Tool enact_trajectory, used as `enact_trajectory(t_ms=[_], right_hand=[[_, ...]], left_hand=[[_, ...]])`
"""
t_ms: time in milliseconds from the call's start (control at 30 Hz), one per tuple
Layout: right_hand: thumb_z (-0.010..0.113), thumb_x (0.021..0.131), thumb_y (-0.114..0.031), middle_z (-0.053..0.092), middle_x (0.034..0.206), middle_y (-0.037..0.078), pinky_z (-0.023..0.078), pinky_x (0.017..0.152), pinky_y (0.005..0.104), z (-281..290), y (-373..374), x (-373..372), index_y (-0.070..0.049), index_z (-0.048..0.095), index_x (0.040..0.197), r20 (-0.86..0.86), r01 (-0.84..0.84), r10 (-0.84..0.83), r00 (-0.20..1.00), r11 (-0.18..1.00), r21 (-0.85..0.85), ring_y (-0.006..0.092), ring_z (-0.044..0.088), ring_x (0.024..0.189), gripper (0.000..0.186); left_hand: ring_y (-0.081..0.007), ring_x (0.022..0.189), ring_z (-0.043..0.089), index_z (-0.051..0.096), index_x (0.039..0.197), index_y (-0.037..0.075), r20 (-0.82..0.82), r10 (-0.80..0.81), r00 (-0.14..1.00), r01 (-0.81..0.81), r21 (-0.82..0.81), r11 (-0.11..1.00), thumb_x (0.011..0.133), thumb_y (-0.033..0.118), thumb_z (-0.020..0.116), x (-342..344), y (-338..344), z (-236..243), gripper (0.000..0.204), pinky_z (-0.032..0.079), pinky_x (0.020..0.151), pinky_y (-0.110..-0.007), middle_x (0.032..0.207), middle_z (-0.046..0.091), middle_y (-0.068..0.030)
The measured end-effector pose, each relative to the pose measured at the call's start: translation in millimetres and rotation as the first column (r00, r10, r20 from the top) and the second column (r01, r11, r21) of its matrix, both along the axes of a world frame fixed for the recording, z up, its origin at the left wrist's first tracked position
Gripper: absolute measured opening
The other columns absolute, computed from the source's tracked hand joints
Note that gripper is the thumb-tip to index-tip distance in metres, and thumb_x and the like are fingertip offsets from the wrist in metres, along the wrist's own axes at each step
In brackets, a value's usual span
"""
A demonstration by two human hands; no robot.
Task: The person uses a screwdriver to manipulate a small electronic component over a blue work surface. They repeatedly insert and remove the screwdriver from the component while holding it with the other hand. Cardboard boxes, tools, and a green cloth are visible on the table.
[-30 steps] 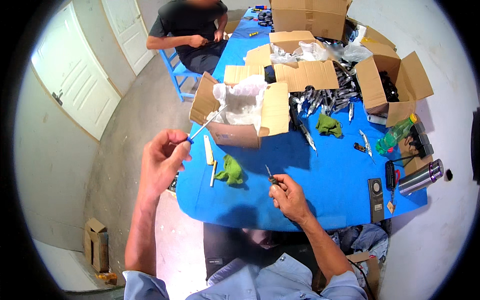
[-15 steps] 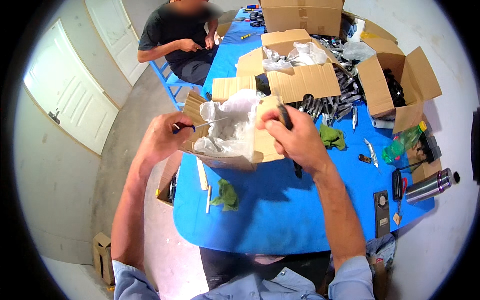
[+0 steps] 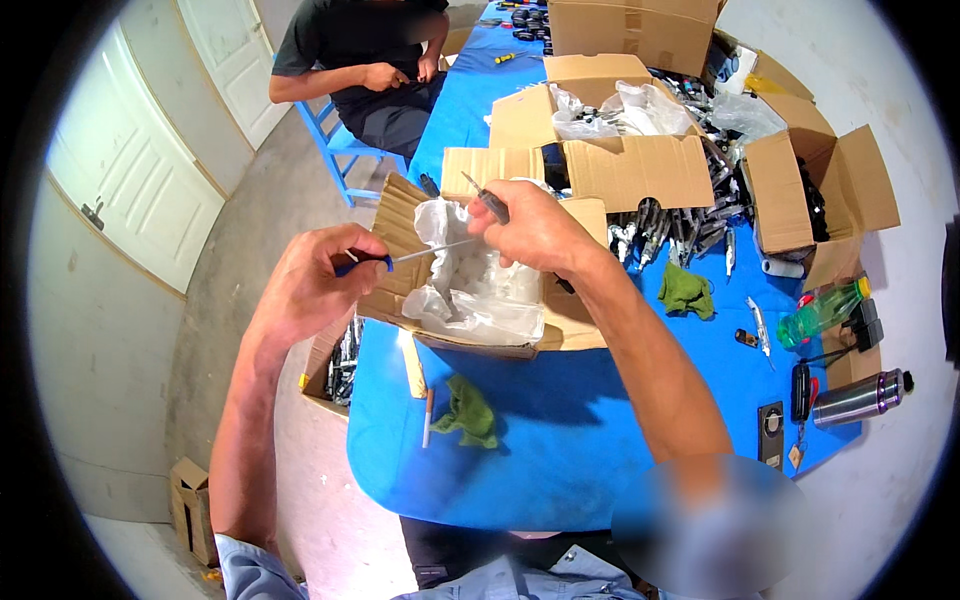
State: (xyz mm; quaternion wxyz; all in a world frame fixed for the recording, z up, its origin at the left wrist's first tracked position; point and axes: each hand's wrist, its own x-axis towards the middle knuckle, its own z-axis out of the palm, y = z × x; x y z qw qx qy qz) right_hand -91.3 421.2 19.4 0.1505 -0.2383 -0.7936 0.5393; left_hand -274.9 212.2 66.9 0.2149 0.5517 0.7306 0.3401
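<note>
My left hand [image 3: 318, 278] is closed around the blue handle of a small screwdriver [image 3: 425, 252], its thin metal shaft pointing right. My right hand [image 3: 535, 225] grips a dark pen-like tool [image 3: 494, 206] with a slim metal tip pointing up and left; its exact kind is not clear. The screwdriver's end reaches close to my right fingers, and I cannot tell whether it touches them. Under both hands stands an open cardboard box [image 3: 395, 225] lined with a clear plastic bag [image 3: 485, 318]. Small whitish pieces in the bag are too indistinct to name.
Green cloths [image 3: 468, 412] lie on the blue table [image 3: 560, 480]. Open cartons [image 3: 640, 170] and a heap of dark-and-silver tools [image 3: 670, 230] fill the far right. A green bottle [image 3: 825, 312] and steel flask [image 3: 860, 398] stand right. Another person [image 3: 360, 75] sits far left.
My right hand has moved left over the lined box, bringing its dark tool close to the screwdriver's tip. My left hand stays nearly in place. The whole view has shifted slightly.
</note>
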Motion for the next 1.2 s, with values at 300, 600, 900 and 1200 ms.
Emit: enact_trajectory(t_ms=[300, 600, 900, 1200], right_hand=[[0.065, 0.083, -0.003, 0.070, 0.100, 0.014, 0.057, 0.058, 0.0299, 2, 0, -5, 0.008, 0.064, 0.113, 0.050, -0.027, 0.025, 0.998, 0.999, 0.031, 0.0168, 0.066, 0.069, 0.032], [0.072, 0.080, -0.007, 0.065, 0.087, 0.009, 0.057, 0.058, 0.0309, -18, 11, -5, 0.006, 0.066, 0.103, 0.059, 0.039, -0.045, 0.997, 0.995, 0.095, 0.0157, 0.064, 0.066, 0.027], [0.073, 0.072, -0.010, 0.068, 0.074, 0.016, 0.054, 0.065, 0.0376, -26, 14, -10, 0.001, 0.065, 0.087, -0.058, 0.077, -0.064, 0.996, 0.967, 0.243, 0.0244, 0.068, 0.066, 0.020], [0.069, 0.078, -0.011, 0.070, 0.085, 0.020, 0.054, 0.074, 0.0417, -28, 15, -10, 0.001, 0.069, 0.095, -0.043, 0.093, -0.083, 0.996, 0.897, 0.432, 0.0319, 0.069, 0.081, 0.021]], left_hand=[[-0.0081, 0.071, 0.059, 0.068, 0.101, -0.005, 0.046, -0.016, 0.999, 0.015, 0.021, 1.000, 0.092, -0.006, 0.066, -5, -1, -4, 0.009, 0.049, 0.063, -0.026, 0.081, 0.065, -0.0023], [-0.0079, 0.068, 0.058, 0.069, 0.099, -0.004, -0.071, -0.024, 0.997, 0.030, 0.082, 0.996, 0.090, -0.003, 0.067, 0, 2, -9, 0.009, 0.047, 0.060, -0.028, 0.076, 0.063, -0.0027], [-0.0085, 0.069, 0.057, 0.069, 0.101, -0.004, -0.084, -0.030, 0.996, 0.035, 0.060, 0.998, 0.091, -0.004, 0.067, 6, 5, -5, 0.011, 0.048, 0.063, -0.027, 0.079, 0.064, -0.0033], [-0.0100, 0.073, 0.061, 0.068, 0.103, -0.006, 0.047, 0.008, 0.999, -0.012, 0.089, 0.996, 0.093, -0.008, 0.063, -6, 1, -11, 0.011, 0.052, 0.067, -0.027, 0.086, 0.067, -0.0044]])
